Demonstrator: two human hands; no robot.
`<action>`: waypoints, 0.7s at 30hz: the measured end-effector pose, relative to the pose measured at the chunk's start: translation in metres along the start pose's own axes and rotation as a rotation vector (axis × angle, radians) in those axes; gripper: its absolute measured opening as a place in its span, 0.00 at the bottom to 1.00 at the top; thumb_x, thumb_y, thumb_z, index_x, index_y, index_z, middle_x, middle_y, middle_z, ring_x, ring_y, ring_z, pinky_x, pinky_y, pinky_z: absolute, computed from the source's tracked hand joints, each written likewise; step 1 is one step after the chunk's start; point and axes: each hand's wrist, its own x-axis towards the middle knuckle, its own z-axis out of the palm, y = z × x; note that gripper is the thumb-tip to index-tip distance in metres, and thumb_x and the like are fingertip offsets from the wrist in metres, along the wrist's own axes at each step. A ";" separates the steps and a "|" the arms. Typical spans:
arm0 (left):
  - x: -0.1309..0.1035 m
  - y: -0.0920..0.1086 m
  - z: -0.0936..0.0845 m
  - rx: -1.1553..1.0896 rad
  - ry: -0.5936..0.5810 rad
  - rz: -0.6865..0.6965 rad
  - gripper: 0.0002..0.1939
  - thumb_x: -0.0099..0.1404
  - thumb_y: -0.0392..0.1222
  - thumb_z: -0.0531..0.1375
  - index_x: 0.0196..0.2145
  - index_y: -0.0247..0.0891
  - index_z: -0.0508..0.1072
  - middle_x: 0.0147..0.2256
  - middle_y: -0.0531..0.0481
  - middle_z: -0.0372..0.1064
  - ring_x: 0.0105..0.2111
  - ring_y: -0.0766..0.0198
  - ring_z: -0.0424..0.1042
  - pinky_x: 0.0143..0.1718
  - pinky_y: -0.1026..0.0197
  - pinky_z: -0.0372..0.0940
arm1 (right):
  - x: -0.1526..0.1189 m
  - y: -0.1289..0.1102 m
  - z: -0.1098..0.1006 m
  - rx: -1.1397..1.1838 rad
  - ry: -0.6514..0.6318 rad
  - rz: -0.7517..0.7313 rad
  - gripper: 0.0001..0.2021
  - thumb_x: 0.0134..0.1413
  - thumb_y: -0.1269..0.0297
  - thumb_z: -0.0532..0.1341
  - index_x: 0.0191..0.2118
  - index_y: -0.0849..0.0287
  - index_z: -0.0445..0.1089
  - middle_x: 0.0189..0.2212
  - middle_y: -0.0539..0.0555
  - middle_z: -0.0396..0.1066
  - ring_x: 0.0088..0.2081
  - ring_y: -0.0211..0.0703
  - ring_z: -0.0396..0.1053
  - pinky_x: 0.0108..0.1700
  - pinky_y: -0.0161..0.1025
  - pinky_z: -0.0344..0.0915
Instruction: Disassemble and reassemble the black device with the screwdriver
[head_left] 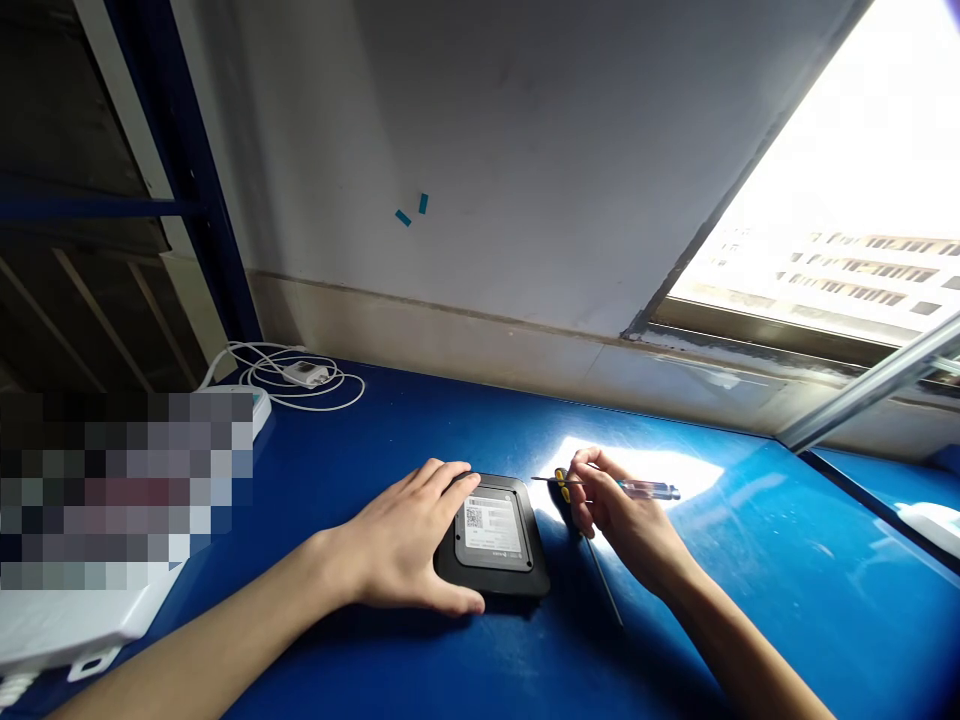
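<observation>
Device sits in the wide-spread grasp of the left hand; just beside, the right hand holds a screwdriver. Firm bracing should prevent slipping.

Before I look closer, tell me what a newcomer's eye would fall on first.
Probably the glaring window at upper right, and the bright patch on the blue table around the right hand. Next, the black device at low centre, held by the left hand, and the screwdriver in the right hand.

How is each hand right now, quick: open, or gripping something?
Left hand: open, spread against the black device.
Right hand: closed, holding a clear-handled screwdriver.
</observation>
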 end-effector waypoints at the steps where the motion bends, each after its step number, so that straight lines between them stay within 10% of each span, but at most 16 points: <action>1: 0.000 0.000 0.000 -0.008 0.007 0.002 0.57 0.53 0.67 0.70 0.71 0.37 0.56 0.71 0.35 0.52 0.70 0.36 0.51 0.69 0.37 0.55 | 0.000 0.000 -0.001 -0.024 0.008 -0.025 0.18 0.55 0.48 0.71 0.33 0.56 0.69 0.19 0.44 0.66 0.18 0.32 0.60 0.22 0.31 0.59; 11: -0.002 -0.003 -0.006 0.043 0.005 -0.097 0.55 0.55 0.61 0.68 0.72 0.33 0.54 0.72 0.34 0.48 0.71 0.37 0.49 0.70 0.38 0.52 | -0.001 -0.010 -0.010 0.077 -0.001 0.021 0.39 0.50 0.23 0.56 0.31 0.61 0.77 0.18 0.47 0.60 0.18 0.32 0.56 0.22 0.33 0.53; 21: -0.002 -0.008 -0.007 0.014 0.052 -0.140 0.53 0.54 0.58 0.68 0.71 0.37 0.54 0.72 0.36 0.50 0.71 0.36 0.50 0.69 0.37 0.55 | -0.005 -0.009 -0.006 -0.107 0.106 -0.011 0.28 0.55 0.36 0.65 0.25 0.59 0.70 0.16 0.44 0.56 0.18 0.32 0.54 0.21 0.32 0.50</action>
